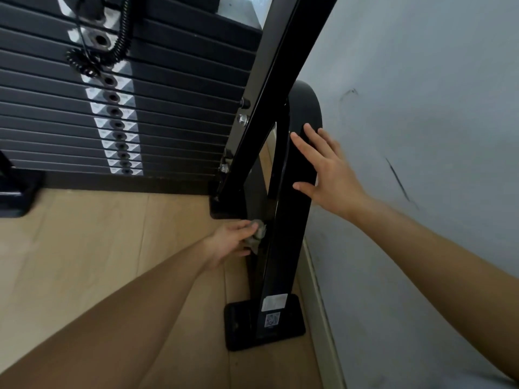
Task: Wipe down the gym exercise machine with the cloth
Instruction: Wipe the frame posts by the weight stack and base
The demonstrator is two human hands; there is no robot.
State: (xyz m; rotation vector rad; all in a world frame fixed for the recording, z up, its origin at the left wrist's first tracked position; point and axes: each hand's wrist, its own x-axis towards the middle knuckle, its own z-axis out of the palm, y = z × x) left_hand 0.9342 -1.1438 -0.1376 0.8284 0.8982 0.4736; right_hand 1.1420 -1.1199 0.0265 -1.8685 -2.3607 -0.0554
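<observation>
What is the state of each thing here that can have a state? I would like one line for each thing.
left hand: grips the cloth.
cloth: bunched, pressed against the slanted post.
right hand: open, fingers spread, resting higher on the post.
slanted post: tilted, its foot plate flat on the floor.
weight stack: plates lie stacked together.
coiled cord: hangs looped before the stack.
</observation>
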